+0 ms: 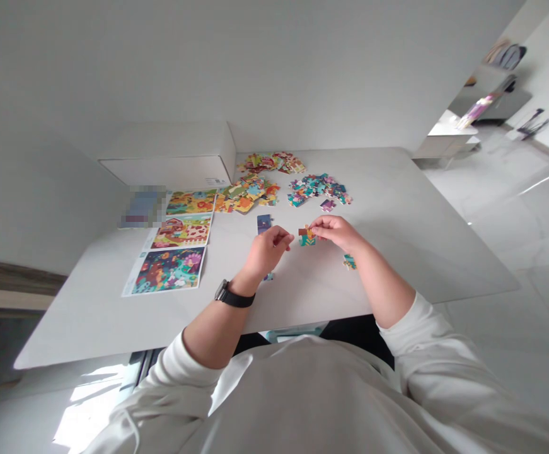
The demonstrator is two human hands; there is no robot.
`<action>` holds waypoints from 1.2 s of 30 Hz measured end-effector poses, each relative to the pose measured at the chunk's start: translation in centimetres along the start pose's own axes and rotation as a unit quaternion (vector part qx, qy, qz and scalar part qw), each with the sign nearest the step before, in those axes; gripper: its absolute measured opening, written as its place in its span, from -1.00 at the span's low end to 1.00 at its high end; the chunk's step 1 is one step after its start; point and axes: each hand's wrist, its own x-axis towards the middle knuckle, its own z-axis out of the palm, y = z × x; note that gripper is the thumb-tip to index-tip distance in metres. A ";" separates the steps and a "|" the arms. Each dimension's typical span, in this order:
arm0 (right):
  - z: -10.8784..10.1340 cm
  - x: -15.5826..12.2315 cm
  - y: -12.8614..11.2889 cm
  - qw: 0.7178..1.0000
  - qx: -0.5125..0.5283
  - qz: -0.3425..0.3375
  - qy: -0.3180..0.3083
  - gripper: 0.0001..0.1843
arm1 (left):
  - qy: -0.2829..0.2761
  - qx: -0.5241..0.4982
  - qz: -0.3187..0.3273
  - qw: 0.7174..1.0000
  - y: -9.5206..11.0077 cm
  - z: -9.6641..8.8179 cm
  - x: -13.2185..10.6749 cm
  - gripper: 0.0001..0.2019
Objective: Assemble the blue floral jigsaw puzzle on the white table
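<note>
"Teal and orange, that small puzzle section (307, 237) before you; which hand has it?"

"My right hand (333, 230) is at its upper right corner, thumb and fingertips drawn narrow; they cover that edge, so whether I grip it or merely touch it, I cannot tell; the section lies on the white table (420, 252), between my hands."

"And your left hand (269, 246)?"

"Curled, fingertips close together, just left of the section; whether anything sits between them I cannot tell; it partly hides a dark blue puzzle piece (264, 222) beyond it, and a scrap of puzzle (268, 276) peeks out on the near side."

"What else is hard to make out?"

"A teal-and-yellow piece (349, 261) is partly covered by my right forearm (387, 284); the teal-and-purple heap (319, 189), the orange heap (250, 192) and the red-and-yellow heap (269, 162) overlap too much to count; left of them lie three printed picture sheets (167, 271), and a pixelated object (142, 205) near the white box (161, 170) is unreadable."
</note>
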 end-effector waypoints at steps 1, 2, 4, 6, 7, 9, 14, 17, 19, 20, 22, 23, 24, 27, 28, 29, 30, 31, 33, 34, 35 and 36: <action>0.0 0.0 0.1 1.000 -0.005 0.004 0.000 -0.53 | 0.010 0.014 -0.004 1.000 0.0 -0.1 0.0 -0.64; 0.0 0.0 0.2 1.000 -0.009 0.008 0.000 -0.53 | 0.016 0.026 -0.004 1.000 0.0 -0.2 -0.1 -0.58; -0.1 0.1 0.3 1.000 -0.013 0.011 -0.001 -0.54 | 0.021 0.040 0.016 0.999 -0.1 -0.3 -0.1 -0.54; 0.0 0.2 0.5 1.000 -0.011 0.014 -0.005 -0.56 | 0.030 0.046 0.072 0.996 -0.2 -0.2 -0.1 -0.67; 0.0 0.2 0.5 1.000 -0.009 0.015 -0.007 -0.57 | 0.034 0.052 0.110 0.992 -0.2 -0.2 -0.1 -0.75; 0.1 0.2 0.6 1.000 -0.008 0.020 -0.012 -0.58 | 0.030 0.070 0.187 0.979 -0.4 0.0 -0.2 -0.68; 0.2 0.2 0.6 0.998 -0.029 0.031 -0.037 -0.62 | -0.020 0.121 0.296 0.947 -0.8 0.2 -0.2 -0.59; 0.1 0.2 0.7 0.997 -0.047 0.035 -0.056 -0.61 | -0.048 0.129 0.300 0.944 -0.6 0.0 -0.4 -0.65; -0.2 0.2 0.8 0.996 -0.072 0.029 -0.052 -0.60 | -0.075 0.131 0.296 0.943 -0.3 -0.4 -0.5 -0.67; -0.4 0.2 0.8 0.995 -0.087 0.023 -0.041 -0.58 | -0.095 0.132 0.296 0.941 -0.2 -0.6 -0.6 -0.67; -0.8 0.2 1.0 0.994 -0.111 0.014 -0.006 -0.55 | -0.147 0.144 0.295 0.933 0.1 -1.0 -0.7 -0.67; -1.1 0.2 1.0 0.993 -0.116 0.011 0.013 -0.54 | -0.175 0.155 0.293 0.927 0.1 -1.1 -0.7 -0.67; -1.3 0.3 1.1 0.993 -0.117 0.010 0.028 -0.53 | -0.199 0.168 0.289 0.921 0.1 -1.2 -0.8 -0.67; -1.5 0.3 1.2 0.992 -0.120 0.012 0.047 -0.51 | -0.241 0.207 0.273 0.908 0.0 -1.3 -1.0 -0.65; -1.5 0.4 1.2 0.991 -0.123 0.013 0.047 -0.51 | -0.248 0.216 0.270 0.905 0.0 -1.3 -1.0 -0.65; -1.4 0.4 1.2 0.991 -0.125 0.015 0.045 -0.51 | -0.254 0.222 0.270 0.902 -0.1 -1.3 -1.1 -0.66; -1.3 0.4 1.3 0.991 -0.128 0.016 0.043 -0.50 | -0.258 0.226 0.270 0.900 -0.1 -1.3 -1.2 -0.66; -1.2 0.5 1.3 0.990 -0.131 0.016 0.041 -0.50 | -0.260 0.229 0.272 0.898 -0.2 -1.3 -1.2 -0.67; -1.1 0.5 1.5 0.990 -0.135 0.016 0.039 -0.51 | -0.261 0.232 0.276 0.896 -0.3 -1.3 -1.3 -0.68; -1.0 0.5 1.6 0.990 -0.137 0.017 0.039 -0.52 | -0.260 0.233 0.276 0.896 -0.3 -1.3 -1.3 -0.68; -1.0 0.6 1.6 0.989 -0.138 0.017 0.041 -0.52 | -0.259 0.232 0.277 0.896 -0.4 -1.3 -1.4 -0.68; -0.9 0.6 1.7 0.989 -0.138 0.018 0.042 -0.53 | -0.257 0.230 0.277 0.897 -0.4 -1.3 -1.4 -0.69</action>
